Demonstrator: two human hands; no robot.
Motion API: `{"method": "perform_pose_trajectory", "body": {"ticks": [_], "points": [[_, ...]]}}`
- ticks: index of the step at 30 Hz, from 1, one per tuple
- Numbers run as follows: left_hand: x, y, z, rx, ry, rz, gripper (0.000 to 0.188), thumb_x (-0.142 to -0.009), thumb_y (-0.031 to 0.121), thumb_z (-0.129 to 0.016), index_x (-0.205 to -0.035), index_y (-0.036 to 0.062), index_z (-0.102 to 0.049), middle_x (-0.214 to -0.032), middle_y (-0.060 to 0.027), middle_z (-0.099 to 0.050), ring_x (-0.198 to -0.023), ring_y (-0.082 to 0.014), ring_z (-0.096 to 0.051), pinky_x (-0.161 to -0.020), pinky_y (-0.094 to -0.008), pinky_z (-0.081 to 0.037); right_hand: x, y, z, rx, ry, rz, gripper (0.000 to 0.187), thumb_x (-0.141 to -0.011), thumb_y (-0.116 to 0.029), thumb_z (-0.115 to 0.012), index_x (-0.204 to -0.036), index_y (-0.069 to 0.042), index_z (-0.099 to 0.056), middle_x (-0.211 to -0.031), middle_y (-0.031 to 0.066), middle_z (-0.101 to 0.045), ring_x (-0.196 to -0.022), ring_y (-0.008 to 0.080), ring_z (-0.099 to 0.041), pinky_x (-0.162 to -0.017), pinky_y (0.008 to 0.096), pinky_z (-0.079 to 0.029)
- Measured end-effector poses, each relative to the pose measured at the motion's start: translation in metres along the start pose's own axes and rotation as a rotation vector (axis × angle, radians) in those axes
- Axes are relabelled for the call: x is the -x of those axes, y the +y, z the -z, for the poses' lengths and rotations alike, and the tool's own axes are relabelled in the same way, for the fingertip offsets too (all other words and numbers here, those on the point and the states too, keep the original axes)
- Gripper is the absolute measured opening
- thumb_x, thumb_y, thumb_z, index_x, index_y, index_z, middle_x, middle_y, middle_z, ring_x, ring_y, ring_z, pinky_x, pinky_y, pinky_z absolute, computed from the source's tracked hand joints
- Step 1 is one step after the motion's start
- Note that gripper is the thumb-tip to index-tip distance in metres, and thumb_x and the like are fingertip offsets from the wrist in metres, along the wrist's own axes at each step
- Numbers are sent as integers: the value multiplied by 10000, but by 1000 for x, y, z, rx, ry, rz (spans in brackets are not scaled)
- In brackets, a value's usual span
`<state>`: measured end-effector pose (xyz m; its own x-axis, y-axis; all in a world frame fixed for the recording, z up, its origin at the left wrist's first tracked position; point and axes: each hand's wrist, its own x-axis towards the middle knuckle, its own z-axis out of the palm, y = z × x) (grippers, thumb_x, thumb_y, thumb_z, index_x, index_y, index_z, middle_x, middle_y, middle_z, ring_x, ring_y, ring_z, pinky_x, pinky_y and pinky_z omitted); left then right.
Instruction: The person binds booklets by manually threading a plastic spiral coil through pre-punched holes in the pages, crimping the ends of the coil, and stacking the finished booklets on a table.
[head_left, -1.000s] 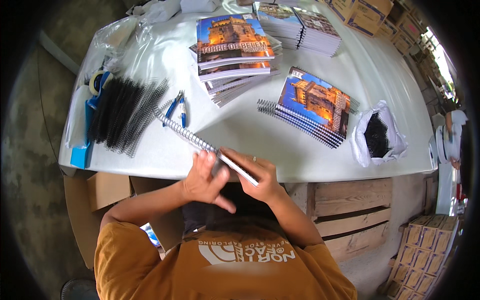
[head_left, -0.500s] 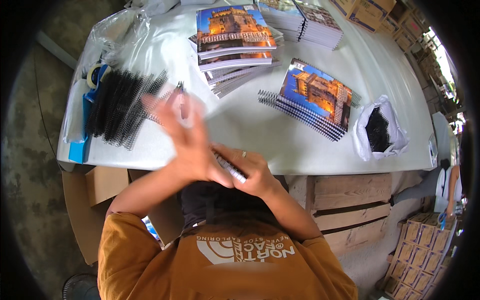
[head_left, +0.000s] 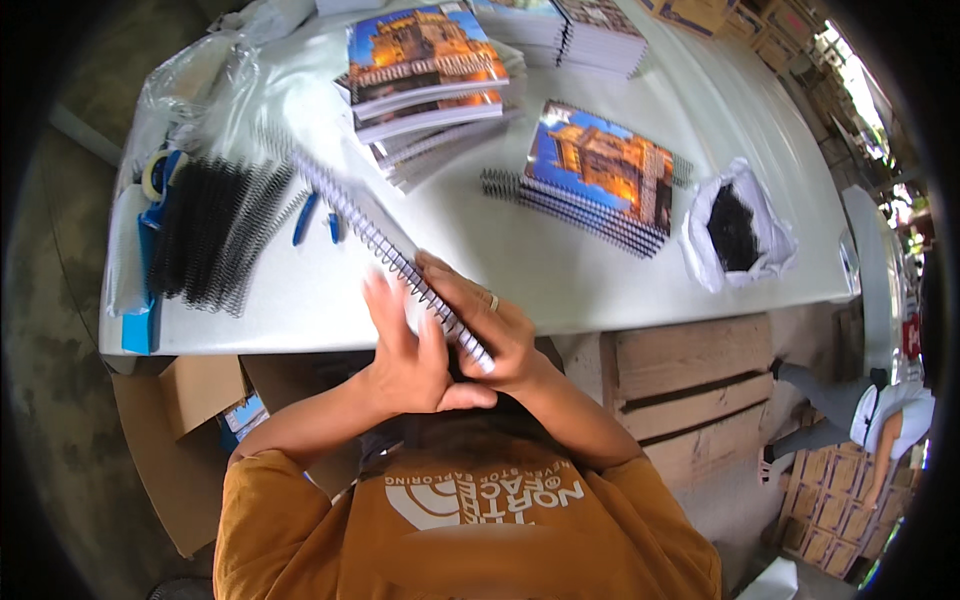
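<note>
Head view is showing the right hand (head_left: 500,335) gripping a notebook (head_left: 470,344) in front of the body, by the near edge of the tabletop (head_left: 430,225). The notebook is standing on edge with its spine facing up, an attitude that is probably leaving the binding holes accessible. A wire-like coil (head_left: 375,238) is running along that spine and projecting past the far end, toward the upper left. The left hand (head_left: 405,360) is staying clear of a grip: its fingers are spreading open and blurring beside the coil, and contact is not being shown clearly. Loose black coils (head_left: 215,235) are lying side by side at the left, apparently for easy pickup by the left hand. Blue-handled pliers (head_left: 305,220) are resting just beside them, seemingly within reach. A book stack (head_left: 425,65) is occupying the far side, while coil-bound notebooks (head_left: 600,165) are sitting in a separate pile at the right, presumably keeping bound and unbound copies apart. Next to that pile, a white sack (head_left: 770,245) is standing open-mouthed, holding black pieces (head_left: 733,230), likely for containment.
</note>
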<state>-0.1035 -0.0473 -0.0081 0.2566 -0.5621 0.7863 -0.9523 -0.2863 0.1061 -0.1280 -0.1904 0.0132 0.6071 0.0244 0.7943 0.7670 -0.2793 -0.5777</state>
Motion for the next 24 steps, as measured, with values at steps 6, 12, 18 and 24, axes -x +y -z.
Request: {"method": "perform_pose_trajectory", "body": {"ticks": [6, 12, 18, 24], "points": [[-60, 15, 63, 624, -168, 286, 389, -865, 104, -522, -1174, -131, -488, -1040, -279, -593, -929, -331, -631, -801, -359, -504, -33, -60, 35, 630, -272, 48, 733, -733, -545, -591, -1306, -116, -431, -1282, 126, -404, -1270, 331, -292, -1047, 570, -121], [-55, -6, 12, 1402, -57, 1077, 95, -839, 30, -623, -919, -22, -625, -852, -62, -660, -772, -77, -592, -692, -213, -483, -14, -35, 49, -16, 63, -726, 222, -839, -151, -642, -965, 28, -602, -743, 65, -626, -669, 81, -561, -591, 243, -439], [-43, -12, -2, 1354, -123, 1084, 127, -840, 34, -623, -953, -22, -626, -868, -64, -660, -782, -84, -594, -720, -234, -495, -1, -28, 53, 111, -57, -856, 193, -854, -113, -620, -929, 65, -621, -761, 66, -645, -725, 68, -553, -647, 219, -455], [-53, -28, 4, 1503, -317, 995, 91, -842, -11, -593, -927, -18, -625, -873, -44, -644, -807, -85, -592, -745, -234, -492, 9, -25, 44, 84, 124, -650, 172, -711, -21, -725, -859, 13, -645, -748, 116, -632, -631, 175, -589, -582, 269, -451]]}}
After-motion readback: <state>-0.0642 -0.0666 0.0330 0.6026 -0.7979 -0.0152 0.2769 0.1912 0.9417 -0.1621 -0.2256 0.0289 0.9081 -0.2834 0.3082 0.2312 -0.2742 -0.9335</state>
